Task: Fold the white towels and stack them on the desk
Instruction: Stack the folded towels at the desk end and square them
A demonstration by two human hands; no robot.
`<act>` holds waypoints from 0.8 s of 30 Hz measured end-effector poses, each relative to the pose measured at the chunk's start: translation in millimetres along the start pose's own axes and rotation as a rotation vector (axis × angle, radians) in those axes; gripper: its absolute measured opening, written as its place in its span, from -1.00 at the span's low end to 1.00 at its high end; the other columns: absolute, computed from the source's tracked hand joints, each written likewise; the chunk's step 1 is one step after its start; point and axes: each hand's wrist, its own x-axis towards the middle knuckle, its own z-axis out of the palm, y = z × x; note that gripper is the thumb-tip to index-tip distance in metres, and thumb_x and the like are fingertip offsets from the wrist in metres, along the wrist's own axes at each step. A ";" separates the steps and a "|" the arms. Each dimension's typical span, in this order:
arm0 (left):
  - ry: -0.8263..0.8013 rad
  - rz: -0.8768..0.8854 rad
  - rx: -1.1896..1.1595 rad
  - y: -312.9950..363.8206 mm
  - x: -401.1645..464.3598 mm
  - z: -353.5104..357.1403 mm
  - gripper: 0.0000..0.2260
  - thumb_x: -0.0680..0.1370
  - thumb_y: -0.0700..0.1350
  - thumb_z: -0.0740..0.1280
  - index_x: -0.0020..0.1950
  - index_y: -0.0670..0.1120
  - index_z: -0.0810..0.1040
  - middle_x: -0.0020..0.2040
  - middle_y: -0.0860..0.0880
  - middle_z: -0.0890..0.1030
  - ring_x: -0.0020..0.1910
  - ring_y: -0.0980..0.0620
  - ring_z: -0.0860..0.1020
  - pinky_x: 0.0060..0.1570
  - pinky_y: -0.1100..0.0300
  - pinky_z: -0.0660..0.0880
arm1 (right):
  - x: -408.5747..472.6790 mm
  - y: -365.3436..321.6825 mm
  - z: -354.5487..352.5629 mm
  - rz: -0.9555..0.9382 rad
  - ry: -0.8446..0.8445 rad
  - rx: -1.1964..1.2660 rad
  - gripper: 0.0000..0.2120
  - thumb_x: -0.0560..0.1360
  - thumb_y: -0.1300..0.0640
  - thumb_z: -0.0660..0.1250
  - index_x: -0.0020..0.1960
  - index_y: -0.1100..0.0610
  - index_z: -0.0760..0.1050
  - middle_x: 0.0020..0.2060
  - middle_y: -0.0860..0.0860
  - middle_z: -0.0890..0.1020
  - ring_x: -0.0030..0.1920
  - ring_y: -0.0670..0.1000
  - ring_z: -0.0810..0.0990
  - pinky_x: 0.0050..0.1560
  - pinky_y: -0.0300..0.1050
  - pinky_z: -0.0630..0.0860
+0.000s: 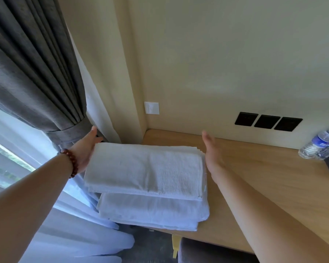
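At the centre of the frame, a folded white terry towel (144, 169) lies on top of a second folded white towel (152, 213), stacked at the left end of a light wooden desk (273, 177). The left hand (84, 150), fingers straight, touches the top towel's left edge. The right hand (213, 150), flat and holding nothing, sits at its right edge. Folding looks finished; only squaring the stack seems left. Two clear plastic water bottles (321, 145) lie at the right edge.
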 end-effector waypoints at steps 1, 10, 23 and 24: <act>0.044 0.029 0.061 1.6 0.1 4.0 -0.30 0.50 0.48 0.10 0.36 -0.02 0.46 0.07 -0.08 0.69 0.16 -0.17 0.61 0.19 -0.14 0.51 | -2.6 -7.0 3.1 -0.148 0.028 -0.103 -0.18 0.49 -0.51 0.06 0.59 -0.06 0.16 0.57 -0.04 0.24 0.56 0.05 0.20 0.49 0.11 0.14; 0.517 0.461 1.085 -17.0 5.6 28.5 -0.36 0.57 0.41 -0.05 0.54 0.10 0.25 0.57 -0.09 0.21 0.58 -0.11 0.06 0.52 -0.21 0.03 | -57.0 27.0 79.2 -0.791 -0.001 -1.140 -0.29 0.54 -0.42 -0.03 0.58 -0.09 0.18 0.60 0.11 0.17 0.59 0.27 0.07 0.47 0.49 -0.11; 0.251 0.645 1.681 -40.1 -22.3 80.1 -0.27 0.50 0.45 -0.33 0.62 0.19 -0.12 0.64 -0.01 -0.10 0.60 -0.08 -0.23 0.52 -0.27 -0.22 | 12.3 23.8 71.5 -0.505 -0.196 -1.257 -0.26 0.50 -0.51 -0.29 0.60 -0.24 -0.23 0.63 -0.03 0.02 0.61 0.18 -0.09 0.49 0.38 -0.27; 0.228 0.590 1.663 -35.5 -17.2 79.9 -0.25 0.46 0.46 -0.36 0.61 0.19 -0.15 0.64 0.00 -0.10 0.60 -0.06 -0.22 0.52 -0.25 -0.22 | 10.8 25.7 72.5 -0.508 -0.194 -1.253 -0.26 0.50 -0.51 -0.29 0.60 -0.24 -0.23 0.63 -0.04 0.02 0.61 0.17 -0.09 0.49 0.38 -0.27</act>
